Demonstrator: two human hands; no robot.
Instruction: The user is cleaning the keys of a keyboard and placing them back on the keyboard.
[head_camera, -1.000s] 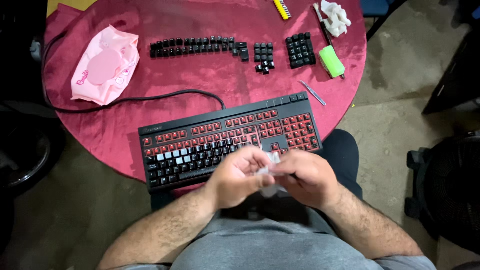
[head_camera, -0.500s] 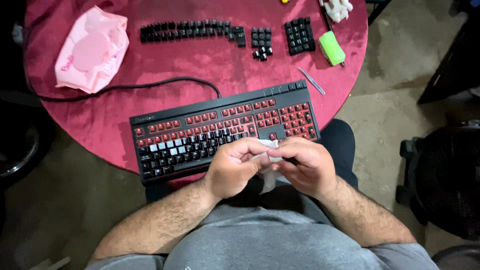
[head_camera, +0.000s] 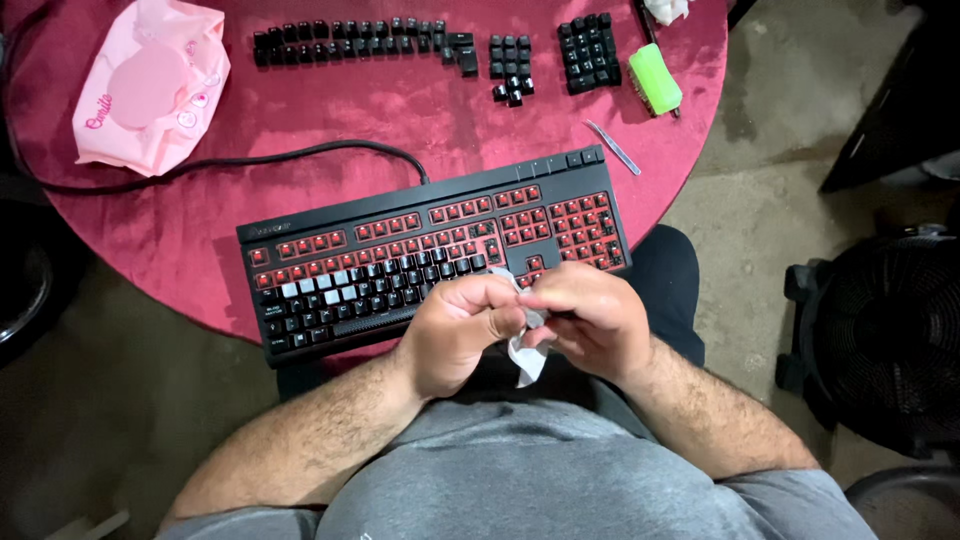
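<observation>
We hold a crumpled white wipe (head_camera: 527, 352) between both hands, just in front of the near edge of the black keyboard (head_camera: 400, 262). Our left hand (head_camera: 458, 330) has its fingers clenched around the wipe, and our right hand (head_camera: 590, 318) has its fingers curled in against it too; whether a small part sits inside the wipe we cannot tell. The keyboard lies tilted on the round, dark red surface (head_camera: 400, 110), many of its red switch beds bare. Well beyond it, rows of loose black keycaps (head_camera: 360, 40) lie lined up. A pink pack of wipes (head_camera: 150, 85) rests at the far left, a green brush (head_camera: 655, 85) and metal tweezers (head_camera: 612, 146) at the far right.
</observation>
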